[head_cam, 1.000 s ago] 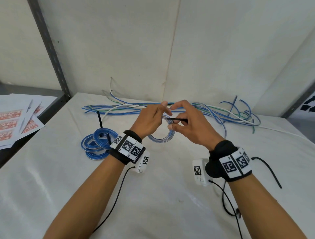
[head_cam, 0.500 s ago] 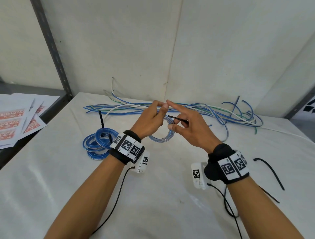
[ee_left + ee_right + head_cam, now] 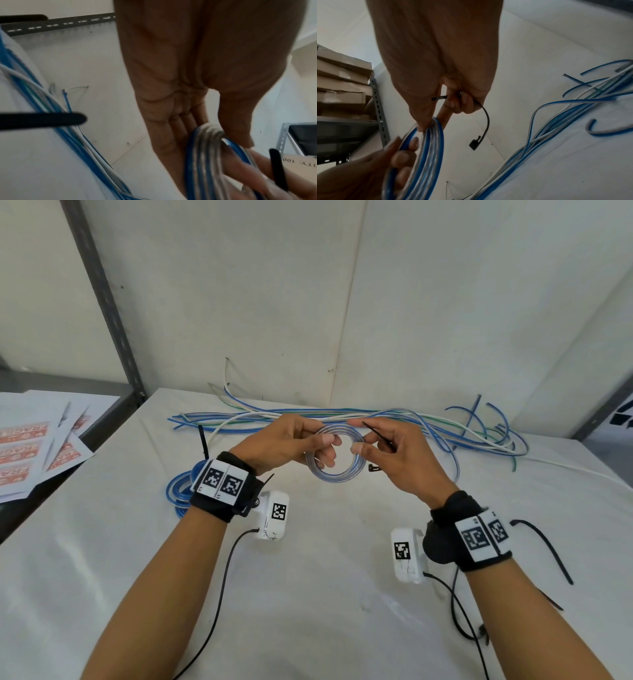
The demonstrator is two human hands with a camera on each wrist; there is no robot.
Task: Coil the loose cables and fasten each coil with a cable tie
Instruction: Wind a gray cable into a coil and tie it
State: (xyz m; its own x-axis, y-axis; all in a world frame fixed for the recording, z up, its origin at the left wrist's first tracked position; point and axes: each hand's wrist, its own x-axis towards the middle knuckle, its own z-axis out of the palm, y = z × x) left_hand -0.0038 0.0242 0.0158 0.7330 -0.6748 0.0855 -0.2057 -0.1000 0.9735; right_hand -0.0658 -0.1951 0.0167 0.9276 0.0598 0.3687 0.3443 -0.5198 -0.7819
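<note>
Little can be read. In the left wrist view a tan cardboard box [image 3: 302, 164] bears upside-down black print, of which only "100" and the letters "TY" are legible. The white sheets with orange-red labels [image 3: 32, 448] beside the desk carry lettering too blurred to read. The square black-and-white coded markers on the wrist bands [image 3: 223, 481] hold patterns, not text.

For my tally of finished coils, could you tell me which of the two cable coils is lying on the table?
The all-blue coil, beside the left wrist on the table. The silver-and-blue coil is held up between the left hand and right hand.
</note>
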